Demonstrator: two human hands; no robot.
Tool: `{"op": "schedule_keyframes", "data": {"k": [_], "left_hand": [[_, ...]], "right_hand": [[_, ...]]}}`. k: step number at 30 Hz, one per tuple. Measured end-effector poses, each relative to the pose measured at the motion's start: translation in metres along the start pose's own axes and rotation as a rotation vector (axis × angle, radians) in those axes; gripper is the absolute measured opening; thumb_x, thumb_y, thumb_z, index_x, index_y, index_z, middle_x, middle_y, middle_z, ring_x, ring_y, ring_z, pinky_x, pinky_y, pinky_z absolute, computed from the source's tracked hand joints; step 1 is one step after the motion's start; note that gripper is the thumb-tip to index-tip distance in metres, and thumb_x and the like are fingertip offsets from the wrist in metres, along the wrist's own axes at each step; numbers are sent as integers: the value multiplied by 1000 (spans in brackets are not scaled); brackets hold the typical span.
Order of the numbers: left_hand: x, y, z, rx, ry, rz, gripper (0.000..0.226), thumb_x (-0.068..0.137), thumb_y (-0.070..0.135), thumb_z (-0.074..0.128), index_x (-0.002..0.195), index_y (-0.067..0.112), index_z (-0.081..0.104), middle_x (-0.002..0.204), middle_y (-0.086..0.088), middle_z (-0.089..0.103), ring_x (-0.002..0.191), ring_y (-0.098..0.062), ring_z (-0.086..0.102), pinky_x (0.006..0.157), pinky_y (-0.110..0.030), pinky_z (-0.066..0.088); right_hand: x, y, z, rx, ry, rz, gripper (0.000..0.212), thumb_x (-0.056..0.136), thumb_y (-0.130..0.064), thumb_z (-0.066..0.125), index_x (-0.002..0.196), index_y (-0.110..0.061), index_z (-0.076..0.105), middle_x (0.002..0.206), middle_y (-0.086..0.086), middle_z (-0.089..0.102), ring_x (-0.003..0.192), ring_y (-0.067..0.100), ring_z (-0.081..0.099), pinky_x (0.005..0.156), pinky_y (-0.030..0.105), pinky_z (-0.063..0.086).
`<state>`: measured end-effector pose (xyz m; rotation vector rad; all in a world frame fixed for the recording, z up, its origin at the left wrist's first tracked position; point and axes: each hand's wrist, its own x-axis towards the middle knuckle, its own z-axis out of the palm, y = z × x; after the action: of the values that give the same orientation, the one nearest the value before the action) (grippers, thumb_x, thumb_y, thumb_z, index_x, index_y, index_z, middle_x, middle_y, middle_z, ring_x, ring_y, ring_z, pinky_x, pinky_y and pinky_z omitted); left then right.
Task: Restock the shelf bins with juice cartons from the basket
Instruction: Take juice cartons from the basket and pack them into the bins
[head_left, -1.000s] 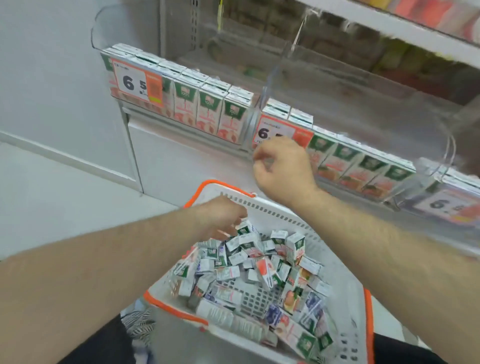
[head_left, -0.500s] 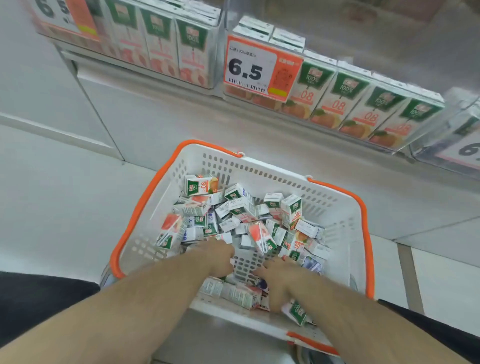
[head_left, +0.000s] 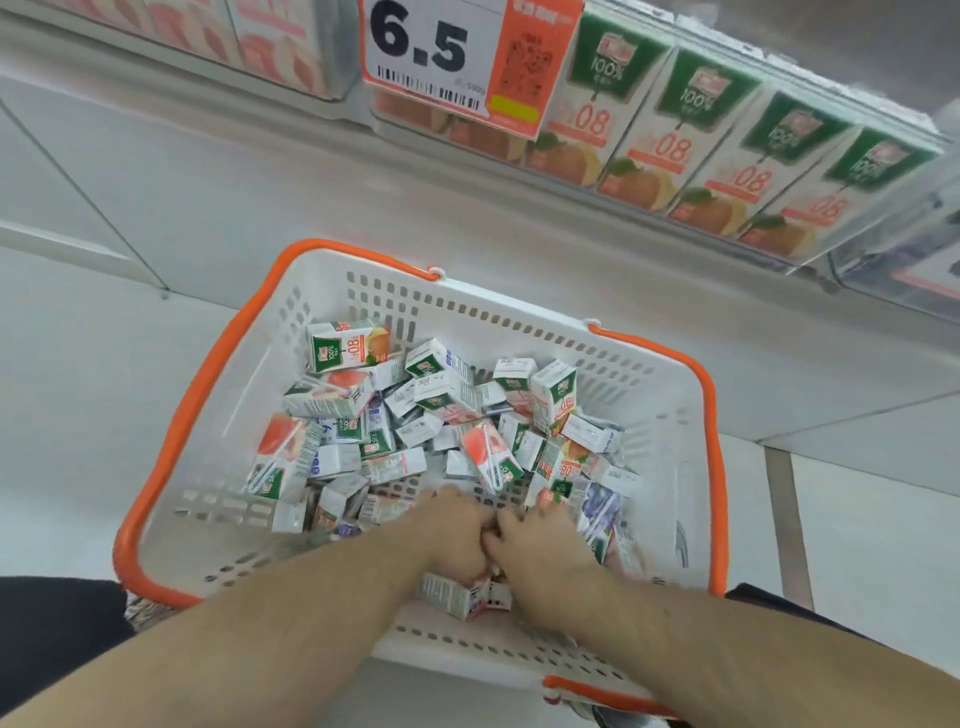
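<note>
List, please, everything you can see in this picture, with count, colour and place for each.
basket: one, white with orange rim, on the floor below the shelf.
loose juice cartons: many, too jumbled to count, white and green with orange fruit print, piled in the basket.
shelved juice cartons: four fully visible, green and white, upright in a row in the clear shelf bin at top right.
price tag: one, white and orange, reads 6.5, on the bin front.
floor: pale grey tiles, around the basket.
left hand: down among the cartons at the near side of the basket.
right hand: beside the left hand, touching it, among the same cartons.
</note>
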<state>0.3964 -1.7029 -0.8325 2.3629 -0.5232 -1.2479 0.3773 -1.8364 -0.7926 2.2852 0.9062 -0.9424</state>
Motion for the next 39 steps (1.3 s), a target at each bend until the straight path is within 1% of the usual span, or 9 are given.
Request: {"op": "schedule_keyframes", "data": {"k": [5, 11, 14, 16, 21, 24, 27, 32, 39], "left_hand": [[-3, 17, 1, -530, -153, 25, 29, 75, 2, 61, 101, 15, 58, 70, -1, 54, 52, -11, 46, 46, -23, 39], [-20, 12, -30, -840, 73, 12, 49, 65, 20, 82, 108, 28, 59, 103, 0, 61, 93, -15, 61, 76, -30, 50], [-38, 23, -59, -919, 105, 44, 76, 74, 6, 75, 139, 31, 45, 129, 0, 47, 112, -17, 54, 80, -27, 47], [-53, 33, -78, -914, 140, 106, 78, 72, -4, 74, 136, 33, 47, 121, -1, 59, 98, -14, 62, 76, -28, 52], [-96, 42, -119, -831, 323, 161, 47, 74, 7, 80, 113, 24, 61, 103, -9, 71, 84, -26, 67, 77, -41, 55], [-127, 38, -149, -846, 450, 145, 38, 78, 8, 79, 106, 19, 56, 95, -12, 70, 75, -23, 60, 64, -33, 46], [-163, 37, -181, -856, 559, 152, 22, 83, 8, 74, 93, 19, 58, 80, -4, 64, 58, -13, 51, 49, -22, 34], [-210, 40, -215, -930, 591, 220, 17, 88, 5, 68, 95, 21, 65, 79, 0, 68, 71, -16, 58, 64, -28, 39], [-230, 34, -226, -1250, 795, 364, 34, 64, 25, 73, 94, 15, 62, 86, -11, 67, 79, -23, 60, 81, -36, 44]], "right_hand": [[-5, 4, -2, 255, -9, 26, 48, 87, -12, 64, 132, -15, 48, 128, 13, 45, 108, 34, 51, 85, 44, 50], [-23, 50, -21, 966, 204, 134, 52, 78, -33, 79, 122, -27, 53, 123, 2, 60, 113, 23, 59, 90, 36, 50], [-46, 68, -51, 1415, 277, 209, 40, 76, -25, 84, 105, -24, 56, 106, 4, 65, 84, 11, 64, 65, 25, 49], [-60, 74, -71, 1615, 319, 208, 35, 79, -15, 82, 103, -22, 58, 94, 3, 68, 65, 9, 65, 53, 22, 46], [-93, 73, -118, 1896, 366, 159, 30, 89, -13, 71, 115, -21, 59, 86, 5, 74, 70, 20, 68, 62, 32, 50], [-112, 75, -142, 2024, 440, 168, 23, 95, -21, 64, 117, -26, 65, 101, 9, 76, 85, 27, 70, 77, 43, 54], [-134, 78, -162, 2181, 504, 223, 20, 100, -25, 56, 104, -9, 67, 81, 9, 75, 67, 20, 70, 68, 39, 59], [-156, 79, -184, 2510, 542, 299, 40, 97, -45, 55, 91, -6, 61, 55, 3, 57, 51, 13, 64, 70, 36, 57], [-156, 75, -206, 2690, 542, 204, 61, 85, -66, 52, 96, -9, 72, 76, 8, 65, 66, 14, 56, 44, 21, 53]]}}
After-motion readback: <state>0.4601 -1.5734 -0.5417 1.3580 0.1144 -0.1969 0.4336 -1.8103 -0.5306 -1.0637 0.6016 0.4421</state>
